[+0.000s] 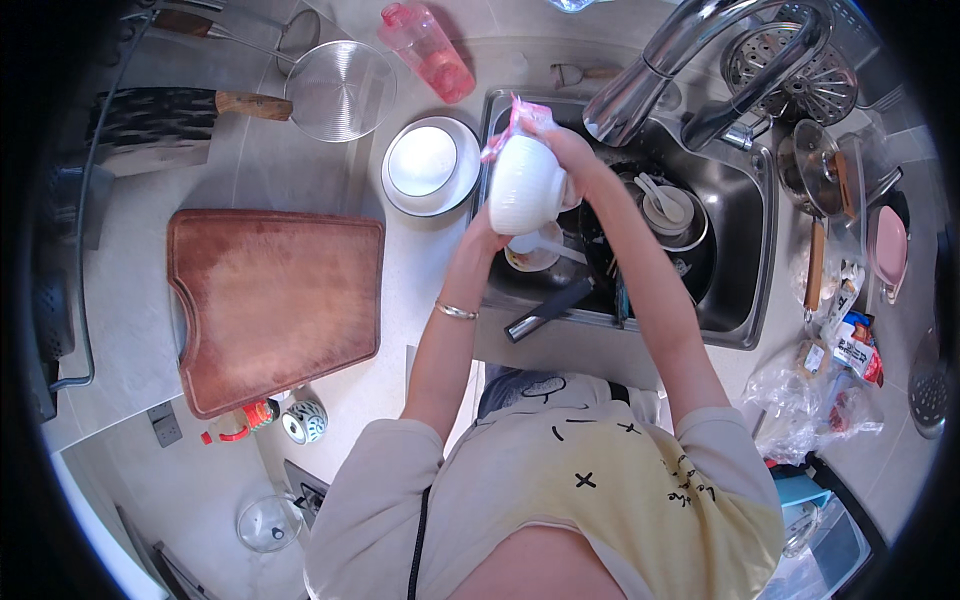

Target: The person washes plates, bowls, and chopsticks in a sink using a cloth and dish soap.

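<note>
Over the left part of the steel sink, a ribbed white bowl is tilted on its side. My left hand grips it from the near left, its fingers mostly hidden by the bowl. Across the bowl's far side and foot lies my right hand, with a thin pink and white cloth or film at its fingers. Below the bowl, a small patterned bowl with a white spoon sits in the sink. A dark pan beside it holds a metal bowl, a smaller dish and white spoons.
The chrome faucet arches over the sink's far side. Stacked white bowls stand left of it, near a pink bottle and a wooden cutting board. A pan handle crosses the sink's front rim. Lidded pan and plastic bags lie right.
</note>
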